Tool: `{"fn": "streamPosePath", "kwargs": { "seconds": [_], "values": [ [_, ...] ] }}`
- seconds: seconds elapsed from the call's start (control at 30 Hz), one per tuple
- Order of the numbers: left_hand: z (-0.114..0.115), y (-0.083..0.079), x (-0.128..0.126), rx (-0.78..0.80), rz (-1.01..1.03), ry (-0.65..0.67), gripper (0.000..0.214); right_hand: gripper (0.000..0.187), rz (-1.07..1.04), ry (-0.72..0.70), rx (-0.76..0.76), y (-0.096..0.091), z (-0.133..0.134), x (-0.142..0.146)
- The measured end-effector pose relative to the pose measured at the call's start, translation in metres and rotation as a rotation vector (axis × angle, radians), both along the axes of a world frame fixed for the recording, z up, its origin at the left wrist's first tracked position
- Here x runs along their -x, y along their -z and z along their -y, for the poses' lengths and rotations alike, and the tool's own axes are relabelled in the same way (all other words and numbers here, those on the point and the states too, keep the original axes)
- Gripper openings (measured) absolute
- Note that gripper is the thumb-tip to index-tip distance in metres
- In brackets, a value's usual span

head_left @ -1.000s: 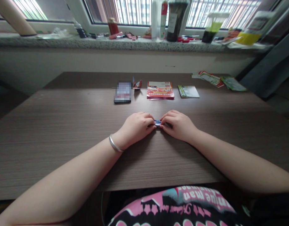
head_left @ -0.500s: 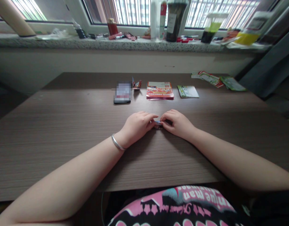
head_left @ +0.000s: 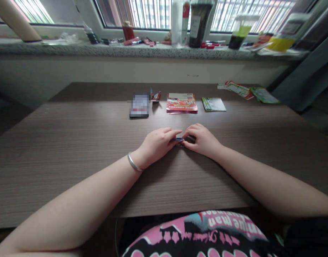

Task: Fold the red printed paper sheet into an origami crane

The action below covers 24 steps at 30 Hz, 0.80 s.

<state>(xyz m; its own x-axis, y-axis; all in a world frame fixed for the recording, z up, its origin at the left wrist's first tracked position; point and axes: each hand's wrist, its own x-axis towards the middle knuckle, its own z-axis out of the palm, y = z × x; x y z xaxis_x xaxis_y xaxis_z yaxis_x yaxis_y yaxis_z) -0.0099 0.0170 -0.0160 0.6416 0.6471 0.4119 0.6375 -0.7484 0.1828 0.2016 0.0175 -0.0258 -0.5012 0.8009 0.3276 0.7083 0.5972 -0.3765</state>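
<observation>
Between my two hands, low over the brown table point(head_left: 81, 153), is a small folded piece of paper point(head_left: 179, 140) with a blue edge. My left hand point(head_left: 160, 142), a silver bangle at its wrist, pinches the paper's left side between thumb and fingers. On the other side, the fingertips and thumb of my right hand point(head_left: 201, 138) close on its right end. Most of the paper is hidden by the fingers. Beyond my hands stands a small red-and-blue folded paper figure point(head_left: 155, 95), just right of a phone point(head_left: 139, 105) with a blurred screen.
A stack of red printed leaflets point(head_left: 182, 103) lies past my hands, with a smaller green-and-white stack point(head_left: 214, 104) to its right. More printed papers point(head_left: 264, 95) lie at the back right. Bottles, jars and a dark container point(head_left: 199, 26) line the stone windowsill point(head_left: 158, 53).
The folded paper has turned slightly between my fingers, and more of its blue edge shows. My left hand has shifted a little to the right.
</observation>
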Motion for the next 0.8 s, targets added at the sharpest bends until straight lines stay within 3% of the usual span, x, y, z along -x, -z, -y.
{"fn": "streamPosePath", "kwargs": {
  "seconds": [0.33,0.8],
  "values": [
    [-0.0034,0.0013,0.0011,0.042,-0.026,0.073,0.018,0.012,-0.012,-0.034,-0.023,-0.0011,0.0043,0.0004],
    [-0.0016,-0.0036,-0.0064,-0.030,-0.143,0.032,0.021,0.009,0.000,-0.074,-0.014,-0.0047,0.0058,0.0039]
  ]
}}
